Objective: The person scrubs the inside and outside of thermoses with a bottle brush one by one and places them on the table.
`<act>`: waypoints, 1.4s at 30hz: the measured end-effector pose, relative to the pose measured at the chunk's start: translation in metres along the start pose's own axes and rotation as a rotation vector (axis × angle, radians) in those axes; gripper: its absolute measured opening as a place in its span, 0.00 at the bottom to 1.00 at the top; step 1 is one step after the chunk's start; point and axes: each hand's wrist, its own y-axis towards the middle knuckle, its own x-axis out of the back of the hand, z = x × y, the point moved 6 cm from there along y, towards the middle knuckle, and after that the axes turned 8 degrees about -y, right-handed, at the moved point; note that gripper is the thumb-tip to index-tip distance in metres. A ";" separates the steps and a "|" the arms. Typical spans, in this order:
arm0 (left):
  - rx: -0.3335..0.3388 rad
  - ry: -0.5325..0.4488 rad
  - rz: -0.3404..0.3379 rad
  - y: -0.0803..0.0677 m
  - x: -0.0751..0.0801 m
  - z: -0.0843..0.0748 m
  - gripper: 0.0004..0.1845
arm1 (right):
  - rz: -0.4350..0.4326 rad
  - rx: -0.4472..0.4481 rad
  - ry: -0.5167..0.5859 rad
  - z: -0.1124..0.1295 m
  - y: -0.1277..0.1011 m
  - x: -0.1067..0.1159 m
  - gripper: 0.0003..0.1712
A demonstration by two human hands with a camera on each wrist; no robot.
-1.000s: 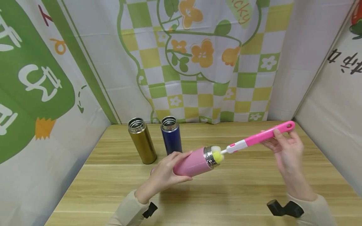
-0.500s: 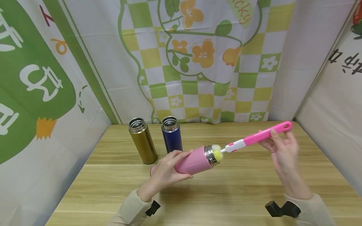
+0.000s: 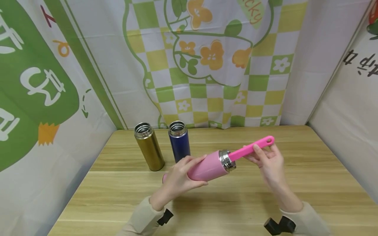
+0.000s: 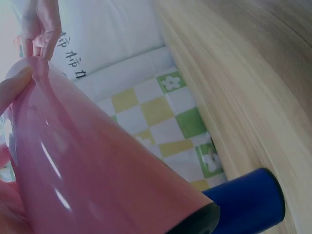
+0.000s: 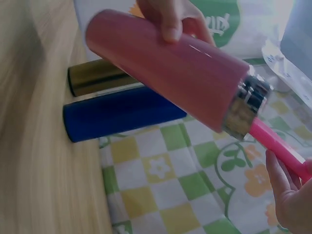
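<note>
My left hand (image 3: 180, 178) grips a pink bottle (image 3: 208, 166) around its body and holds it tilted above the table, steel mouth up and to the right. My right hand (image 3: 267, 160) pinches the pink handle of a bottle brush (image 3: 251, 149) near its far end. The brush's sponge head and white neck are hidden inside the bottle. In the right wrist view the pink bottle (image 5: 170, 66) crosses the frame with the brush handle (image 5: 278, 144) sticking out of its steel rim. The left wrist view is filled by the pink bottle (image 4: 97, 175).
A gold bottle (image 3: 149, 147) and a blue bottle (image 3: 179, 141) stand open-topped at the back left of the wooden table (image 3: 236, 203). Patterned cloth walls (image 3: 206, 65) close in the back and both sides.
The brush has been pushed into the pink bottle: its yellow sponge and white neck, outside the mouth before, are now inside. My right hand moved left toward the bottle.
</note>
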 end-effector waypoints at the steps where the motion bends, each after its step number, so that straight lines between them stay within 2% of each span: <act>1: 0.001 0.004 -0.006 0.000 0.000 0.000 0.38 | 0.008 0.005 -0.003 -0.003 -0.001 -0.003 0.12; 5: -0.003 0.017 -0.026 0.000 0.001 0.001 0.39 | 0.006 0.000 -0.002 -0.008 -0.003 -0.009 0.12; 6: -0.005 0.020 -0.027 -0.001 0.001 0.001 0.39 | -0.027 -0.028 -0.056 0.006 -0.007 -0.018 0.11; 12: 0.001 0.020 -0.025 -0.002 0.002 0.001 0.39 | -0.076 -0.078 -0.030 0.007 -0.005 -0.017 0.08; 16: 0.008 0.012 -0.028 -0.002 0.003 0.001 0.39 | -0.074 -0.030 0.008 0.010 -0.001 -0.013 0.11; 17: 0.009 0.012 -0.029 -0.002 0.004 0.001 0.39 | -0.043 0.005 0.063 0.006 0.002 -0.008 0.11; 23: 0.018 0.019 -0.032 -0.006 0.005 0.002 0.39 | -0.030 0.062 0.115 0.019 0.007 0.001 0.12; 24: 0.021 0.017 -0.030 -0.007 0.006 0.003 0.39 | -0.059 0.050 0.082 0.028 0.005 -0.002 0.11; 31: 0.034 0.006 -0.012 -0.011 0.009 0.004 0.39 | -0.084 0.049 0.113 0.041 0.008 0.009 0.05; 42: 0.021 -0.013 0.010 -0.013 0.008 0.005 0.40 | -0.048 0.095 0.204 0.053 0.010 0.023 0.05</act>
